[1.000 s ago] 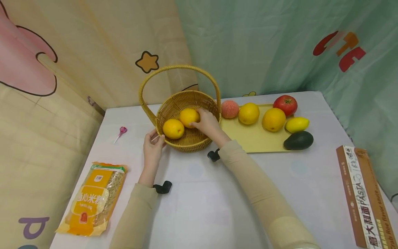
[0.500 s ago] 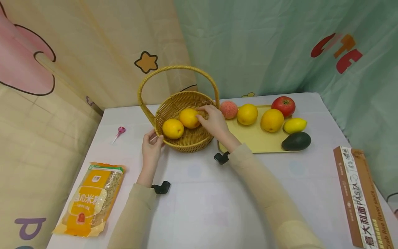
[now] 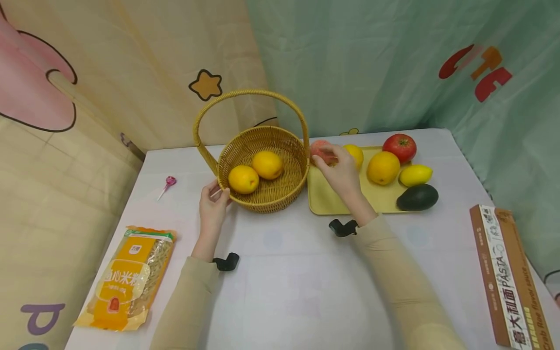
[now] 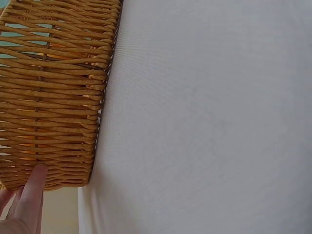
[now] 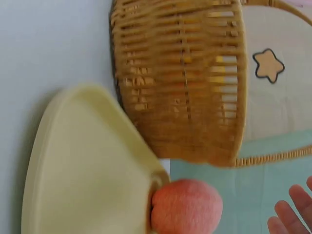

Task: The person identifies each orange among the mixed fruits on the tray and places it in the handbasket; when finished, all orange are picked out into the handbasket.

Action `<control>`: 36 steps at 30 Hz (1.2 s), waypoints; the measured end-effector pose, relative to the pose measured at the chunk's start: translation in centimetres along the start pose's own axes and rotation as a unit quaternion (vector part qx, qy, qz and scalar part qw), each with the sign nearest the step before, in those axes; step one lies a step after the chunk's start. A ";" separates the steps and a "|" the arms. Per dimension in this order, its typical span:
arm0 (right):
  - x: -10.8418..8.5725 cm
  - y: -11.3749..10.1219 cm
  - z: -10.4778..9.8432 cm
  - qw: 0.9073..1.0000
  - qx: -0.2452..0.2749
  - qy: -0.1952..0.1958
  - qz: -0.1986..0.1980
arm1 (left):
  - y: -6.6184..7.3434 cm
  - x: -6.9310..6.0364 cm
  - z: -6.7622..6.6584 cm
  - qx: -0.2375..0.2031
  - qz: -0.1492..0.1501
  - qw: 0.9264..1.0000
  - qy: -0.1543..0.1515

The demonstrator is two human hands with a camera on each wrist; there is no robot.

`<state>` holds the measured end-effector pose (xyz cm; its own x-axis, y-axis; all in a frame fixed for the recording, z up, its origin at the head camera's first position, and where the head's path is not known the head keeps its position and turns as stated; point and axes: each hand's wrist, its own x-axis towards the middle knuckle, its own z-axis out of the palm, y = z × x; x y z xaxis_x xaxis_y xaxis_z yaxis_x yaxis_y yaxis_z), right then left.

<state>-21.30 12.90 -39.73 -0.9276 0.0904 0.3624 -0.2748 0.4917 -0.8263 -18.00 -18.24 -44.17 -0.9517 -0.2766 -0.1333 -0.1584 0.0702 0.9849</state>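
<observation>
In the head view, my left hand [image 3: 213, 203] holds the left side of a handled wicker basket [image 3: 273, 198]. Its thumb lies against the weave [image 4: 58, 97] in the left wrist view; other fingertips are partly hidden. Inside the basket rest two orange-yellow fruits, one orange [image 3: 243, 179] beside another orange [image 3: 267, 165]. My right hand [image 3: 343, 177] hovers over the yellow tray [image 3: 325, 197], fingers parted and slightly bent, by a pink peach-like fruit [image 3: 318, 148]. In the right wrist view, that pink fruit [image 5: 187, 207] sits at the tray's corner and the fingers are apart from it.
On the tray are two more oranges [image 3: 383, 168], a red pomegranate-like fruit [image 3: 399, 148], a lemon [image 3: 415, 175] and an avocado [image 3: 417, 197]. A pasta box [image 3: 509, 277] lies right; a noodle packet [image 3: 129, 279] and a lollipop [image 3: 168, 184] lie left. Curtains stand behind.
The right hand has let go of the orange in the basket and moved right, over the rim to the pink fruit on the tray. The left hand stays at the basket.
</observation>
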 end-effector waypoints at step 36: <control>2.3 5.4 -1.8 0.959 -0.077 -0.023 0.272 | 0.1 0.0 0.0 0.008 -0.007 1.000 -0.001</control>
<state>-24.47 17.30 -42.59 -0.9345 0.3331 -0.1256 0.2892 0.5045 -0.8135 -18.02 -18.27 -44.04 -0.9497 -0.2764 -0.1473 -0.1759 0.0818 0.9810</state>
